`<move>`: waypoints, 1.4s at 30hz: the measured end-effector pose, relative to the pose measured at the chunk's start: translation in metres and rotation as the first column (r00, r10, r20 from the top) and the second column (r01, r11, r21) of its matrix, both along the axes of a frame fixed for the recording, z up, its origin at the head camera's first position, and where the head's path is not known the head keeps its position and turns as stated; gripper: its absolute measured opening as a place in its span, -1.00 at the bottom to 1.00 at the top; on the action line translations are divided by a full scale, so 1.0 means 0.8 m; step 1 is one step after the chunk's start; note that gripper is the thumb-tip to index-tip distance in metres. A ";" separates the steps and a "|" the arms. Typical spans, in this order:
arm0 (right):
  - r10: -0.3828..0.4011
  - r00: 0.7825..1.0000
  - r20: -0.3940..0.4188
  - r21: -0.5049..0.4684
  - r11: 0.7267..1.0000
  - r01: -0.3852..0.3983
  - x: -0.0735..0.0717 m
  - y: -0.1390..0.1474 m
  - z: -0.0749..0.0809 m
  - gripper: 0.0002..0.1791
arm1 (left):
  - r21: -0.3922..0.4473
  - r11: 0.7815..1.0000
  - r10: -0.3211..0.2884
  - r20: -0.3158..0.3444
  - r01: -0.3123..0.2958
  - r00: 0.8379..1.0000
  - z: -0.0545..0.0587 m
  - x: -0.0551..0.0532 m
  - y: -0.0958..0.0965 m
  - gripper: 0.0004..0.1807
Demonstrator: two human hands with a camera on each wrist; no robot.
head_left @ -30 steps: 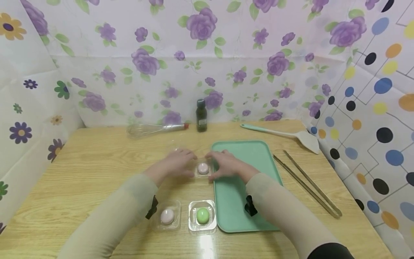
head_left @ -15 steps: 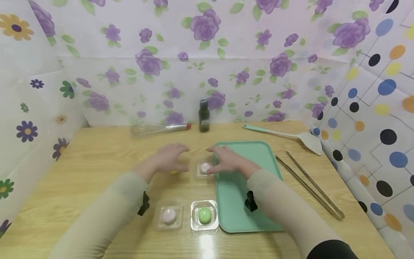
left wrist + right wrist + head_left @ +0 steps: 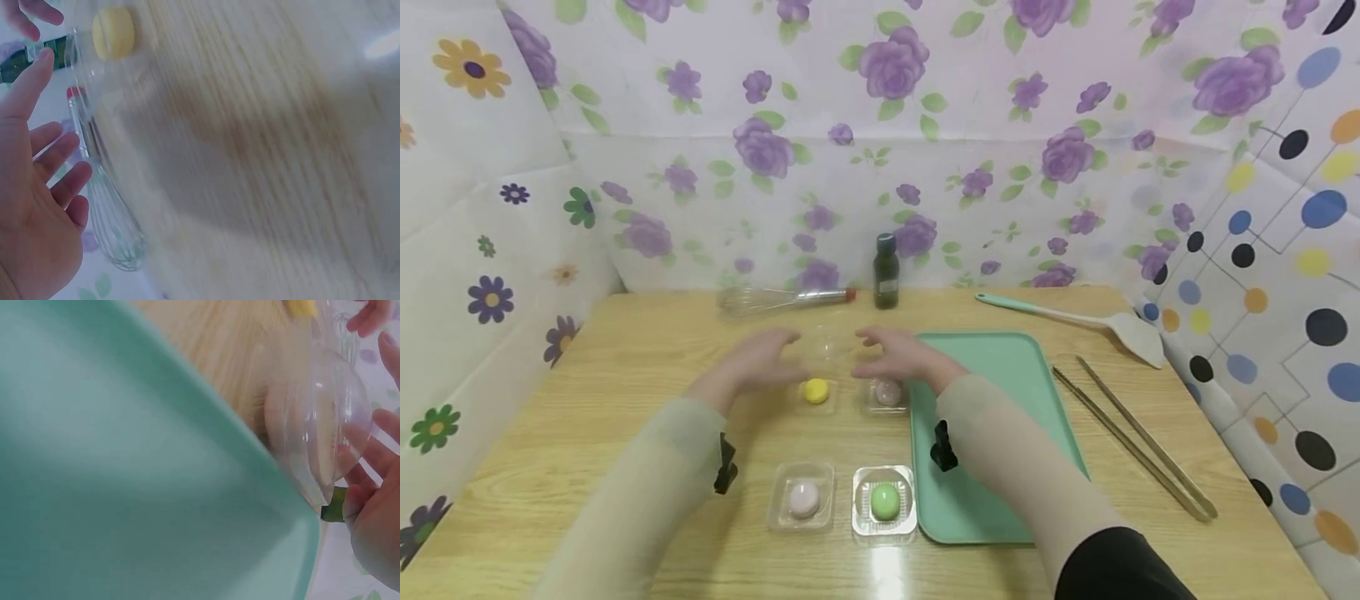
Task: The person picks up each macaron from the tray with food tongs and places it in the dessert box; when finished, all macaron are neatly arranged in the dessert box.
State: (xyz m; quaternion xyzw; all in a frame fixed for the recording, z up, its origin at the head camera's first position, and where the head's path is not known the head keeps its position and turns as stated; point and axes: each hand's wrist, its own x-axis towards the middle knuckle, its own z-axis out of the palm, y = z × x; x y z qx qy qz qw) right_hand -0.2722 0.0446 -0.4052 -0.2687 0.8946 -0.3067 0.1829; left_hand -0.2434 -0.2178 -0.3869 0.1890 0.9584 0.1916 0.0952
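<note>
My left hand point(image 3: 756, 362) hovers with loosely bent fingers, just behind and left of a yellow macaron point(image 3: 817, 391) in a clear plastic box. My right hand point(image 3: 904, 357) is over the back of a second clear box holding a pale pink macaron point(image 3: 889, 393); its fingers are spread, with nothing between them. In the right wrist view, that box's domed lid point(image 3: 353, 394) stands close to the fingers. Between and behind the hands lies another clear dome point(image 3: 827, 344). Nearer me, a pale pink macaron point(image 3: 804, 499) and a green macaron point(image 3: 885, 502) sit in clear boxes.
A green tray point(image 3: 970, 500) lies right of the boxes, under my right forearm. Metal tongs point(image 3: 1135, 437) and a white-headed spatula point(image 3: 1075, 317) are farther right. A whisk point(image 3: 782, 300) and dark bottle point(image 3: 886, 271) are at the back by the flowered cloth.
Both hands have moved left and away from the pink macaron's box. The yellow macaron, hidden by my left hand before, now shows. The head view has shifted slightly left.
</note>
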 end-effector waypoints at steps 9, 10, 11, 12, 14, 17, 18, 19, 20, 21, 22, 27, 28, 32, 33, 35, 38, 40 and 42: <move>-0.077 0.996 0.049 -0.004 0.997 0.078 -0.012 -0.010 0.004 -0.11 | 0.073 0.993 0.082 0.105 -0.090 0.991 -0.006 -0.011 -0.004 -0.11; -0.077 0.995 0.057 -0.008 0.997 0.077 -0.012 -0.012 0.005 -0.11 | 0.080 0.992 0.087 0.123 -0.097 0.989 -0.006 -0.011 -0.004 -0.11; -0.075 0.995 0.065 -0.006 0.997 0.076 -0.012 -0.014 0.006 -0.11 | 0.082 0.991 0.092 0.137 -0.103 0.986 -0.005 -0.012 -0.003 -0.12; -0.069 0.995 0.070 -0.006 0.998 0.070 -0.011 -0.016 0.008 -0.11 | 0.082 0.991 0.091 0.148 -0.104 0.985 -0.005 -0.012 -0.003 -0.12; -0.053 0.996 0.076 0.000 0.999 0.053 -0.011 -0.020 0.009 -0.11 | 0.080 0.992 0.086 0.162 -0.100 0.983 -0.006 -0.013 -0.001 -0.12; -0.041 0.996 0.079 0.009 0.999 0.040 -0.011 -0.026 0.008 -0.11 | 0.075 0.994 0.070 0.167 -0.083 0.983 -0.008 -0.015 0.003 -0.14; -0.035 0.996 0.077 0.011 0.999 0.035 -0.010 -0.028 0.009 -0.11 | 0.075 0.994 0.064 0.163 -0.077 0.985 -0.009 -0.016 0.004 -0.15; -0.033 0.997 0.076 0.014 0.999 0.032 -0.010 -0.030 0.009 -0.10 | 0.074 0.995 0.060 0.157 -0.072 0.986 -0.010 -0.017 0.005 -0.15; -0.033 0.997 0.075 0.020 0.999 0.031 -0.009 -0.032 0.010 -0.10 | 0.072 0.995 0.055 0.151 -0.067 0.987 -0.010 -0.017 0.006 -0.15; -0.037 0.996 0.078 0.012 0.999 0.036 -0.008 -0.033 0.011 -0.10 | 0.069 0.996 0.053 0.145 -0.064 0.988 -0.010 -0.017 0.007 -0.15; -0.046 0.996 0.082 0.003 0.999 0.046 -0.007 -0.034 0.012 -0.10 | 0.072 0.995 0.051 0.139 -0.062 0.989 -0.010 -0.018 0.008 -0.15; -0.110 0.992 0.069 -0.059 0.992 0.114 -0.007 -0.035 0.014 -0.15 | 0.092 0.993 0.061 0.102 -0.071 0.993 -0.006 -0.018 0.013 -0.18; -0.118 0.992 0.052 -0.063 0.991 0.121 -0.008 -0.035 0.014 -0.16 | 0.100 0.993 0.060 0.088 -0.068 0.994 -0.005 -0.018 0.014 -0.20; -0.131 0.991 0.011 -0.083 0.988 0.131 -0.007 -0.033 0.013 -0.23 | 0.124 0.991 0.053 0.038 -0.058 0.998 -0.003 -0.016 0.013 -0.25; -0.134 0.991 0.010 -0.095 0.986 0.135 -0.007 -0.033 0.012 -0.24 | 0.133 0.990 0.052 0.029 -0.055 0.998 -0.003 -0.016 0.012 -0.27; -0.148 0.989 0.019 -0.131 0.980 0.149 -0.005 -0.032 0.012 -0.27 | 0.156 0.987 0.048 0.015 -0.050 0.999 -0.003 -0.014 0.011 -0.30; -0.172 0.985 0.025 -0.195 0.965 0.174 -0.004 -0.030 0.010 -0.32 | 0.188 0.981 0.053 0.001 -0.052 0.999 -0.005 -0.011 0.011 -0.33; -0.185 0.982 0.038 -0.237 0.953 0.188 -0.003 -0.030 0.009 -0.35 | 0.213 0.975 0.061 -0.001 -0.059 0.998 -0.006 -0.009 0.012 -0.35; -0.189 0.981 0.053 -0.266 0.944 0.196 -0.003 -0.029 0.007 -0.37 | 0.235 0.970 0.069 -0.001 -0.067 0.998 -0.008 -0.006 0.012 -0.34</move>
